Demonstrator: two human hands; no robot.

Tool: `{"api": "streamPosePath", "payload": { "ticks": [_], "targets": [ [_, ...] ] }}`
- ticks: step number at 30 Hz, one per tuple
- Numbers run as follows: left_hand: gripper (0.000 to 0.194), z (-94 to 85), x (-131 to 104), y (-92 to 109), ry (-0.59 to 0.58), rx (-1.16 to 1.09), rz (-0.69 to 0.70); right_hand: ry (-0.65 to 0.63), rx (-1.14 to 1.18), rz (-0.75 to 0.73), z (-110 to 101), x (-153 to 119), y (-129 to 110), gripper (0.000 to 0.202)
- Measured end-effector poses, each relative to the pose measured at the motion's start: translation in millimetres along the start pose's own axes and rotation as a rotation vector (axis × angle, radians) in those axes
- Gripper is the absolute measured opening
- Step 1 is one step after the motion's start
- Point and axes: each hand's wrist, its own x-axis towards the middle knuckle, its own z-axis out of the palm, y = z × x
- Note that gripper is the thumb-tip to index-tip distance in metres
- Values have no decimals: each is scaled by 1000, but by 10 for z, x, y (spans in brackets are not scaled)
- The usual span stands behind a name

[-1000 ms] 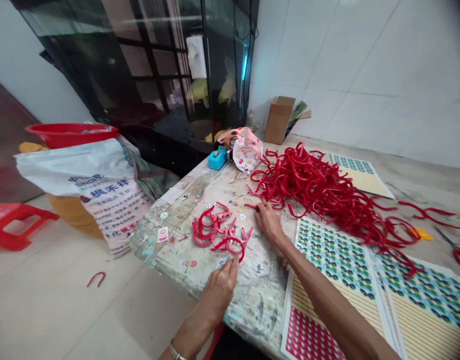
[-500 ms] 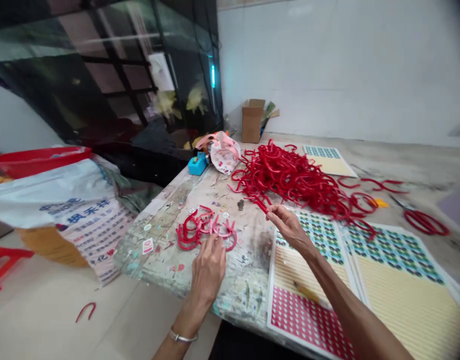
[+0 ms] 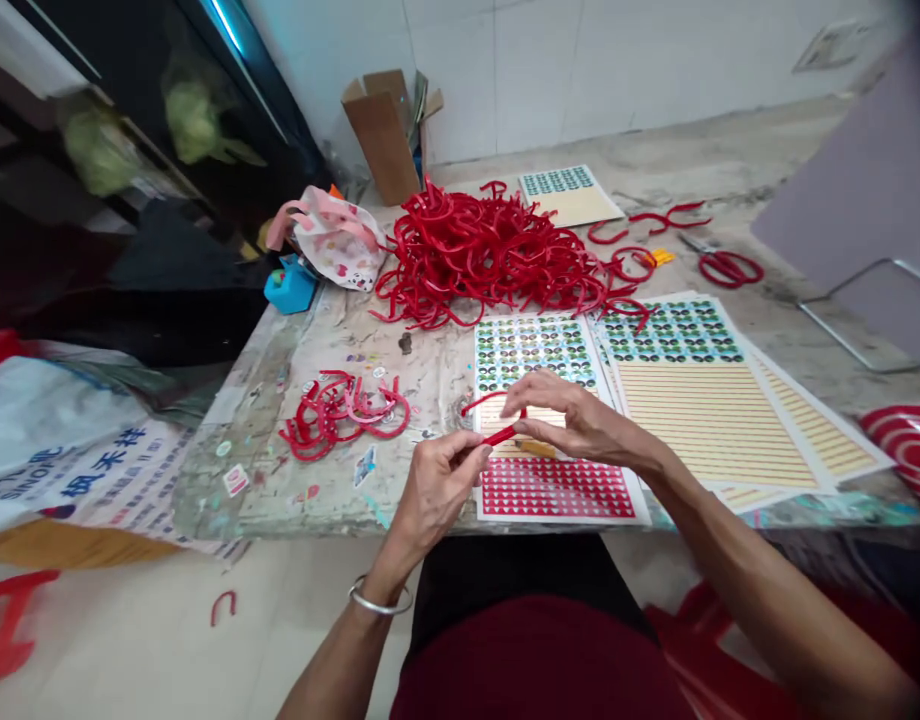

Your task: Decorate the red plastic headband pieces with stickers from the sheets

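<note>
Between my hands is a curved red strip [image 3: 499, 436]. My left hand [image 3: 443, 482] pinches its lower left end, and my right hand [image 3: 561, 418] holds the other side between thumb and fingers. Both are above a sticker sheet [image 3: 557, 490] with green-blue, yellow and red rows. A small group of red and pink curved strips [image 3: 340, 412] lies to the left of my hands. Beyond them is a large heap of red curved strips [image 3: 497, 250].
Right of my hands lie more sticker sheets [image 3: 715, 420]. Red-handled scissors [image 3: 730, 267] are at the back right. A cardboard box [image 3: 385, 135], a patterned cloth bag [image 3: 340, 240] and a blue object [image 3: 290, 287] stand at the back left.
The view has turned right and down. My left hand has left the small group of strips, and my right hand has drawn back from the heap; both are now together at a red strip.
</note>
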Motion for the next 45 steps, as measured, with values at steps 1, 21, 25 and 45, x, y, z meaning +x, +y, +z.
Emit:
{"api": "streamPosePath", "payload": {
  "ticks": [1, 21, 25, 45],
  "targets": [
    [16, 16, 11, -36, 12, -38, -35, 78, -34, 25, 41, -24, 29, 17],
    [18, 453, -174, -732, 424, -278, -195, 154, -338, 373, 964, -437, 230, 10],
    [21, 542, -174, -797, 383, -409, -211, 99, -384, 286, 1012, -342, 278, 10],
    [23, 549, -151, -838, 345, -400, -226, 53, -390, 167, 1000, -223, 345, 10]
  ]
}}
